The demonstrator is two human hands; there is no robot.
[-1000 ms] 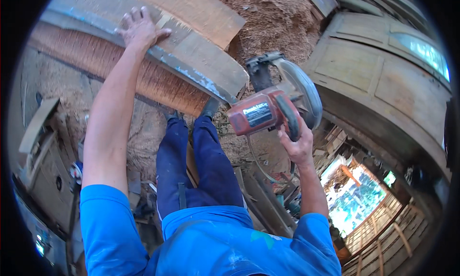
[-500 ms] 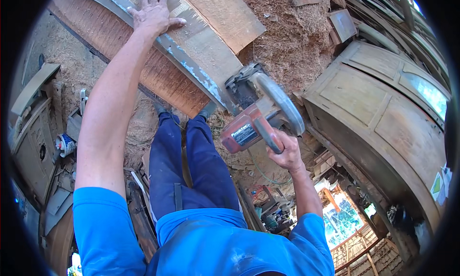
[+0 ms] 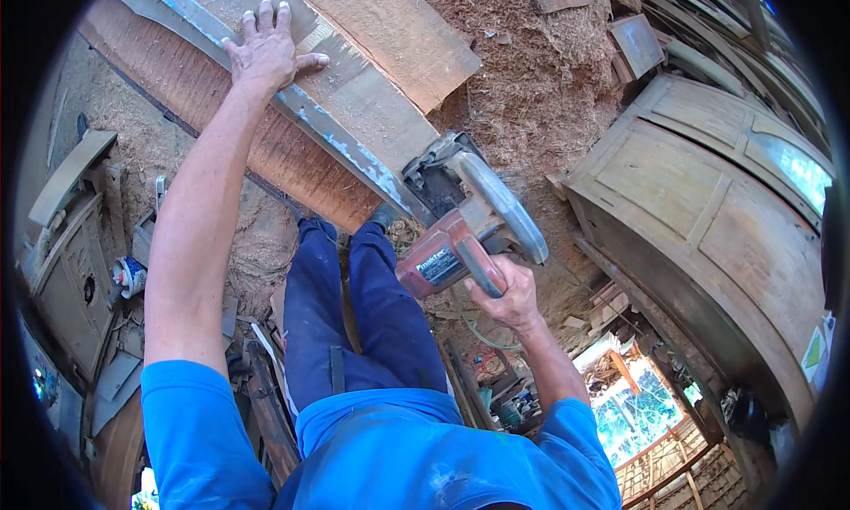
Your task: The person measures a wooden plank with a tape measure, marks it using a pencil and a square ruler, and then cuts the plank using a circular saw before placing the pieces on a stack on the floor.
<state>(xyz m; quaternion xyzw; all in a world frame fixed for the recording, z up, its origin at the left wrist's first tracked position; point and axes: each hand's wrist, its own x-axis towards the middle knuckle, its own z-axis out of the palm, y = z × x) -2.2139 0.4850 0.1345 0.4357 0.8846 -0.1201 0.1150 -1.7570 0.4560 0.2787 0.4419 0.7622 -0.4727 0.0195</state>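
Observation:
My left hand (image 3: 264,57) lies on a grey board (image 3: 354,94), its fingers spread and the palm pressing on the wood. Flaking pale blue paint runs along the board's near edge. In my right hand (image 3: 512,293) is the rear handle of a circular saw (image 3: 443,253) with a red body and a grey rounded guard. The saw's base sits at the board's right end, against or over it. Where the blade meets the wood is hidden by the saw. Under the grey board is a reddish-brown plank (image 3: 310,173).
Another light brown board (image 3: 398,41) lies beside the grey one on the far side. Shavings (image 3: 549,94) cover the ground behind. A large panelled wooden cabinet (image 3: 664,173) stands at right, with stacked timber beyond. At left are a carved wooden panel (image 3: 75,284) and a small can (image 3: 131,275).
The saw and my right hand have shifted slightly left and downward in view. The boards and my left hand appear a little further left; the whole view has also shifted somewhat.

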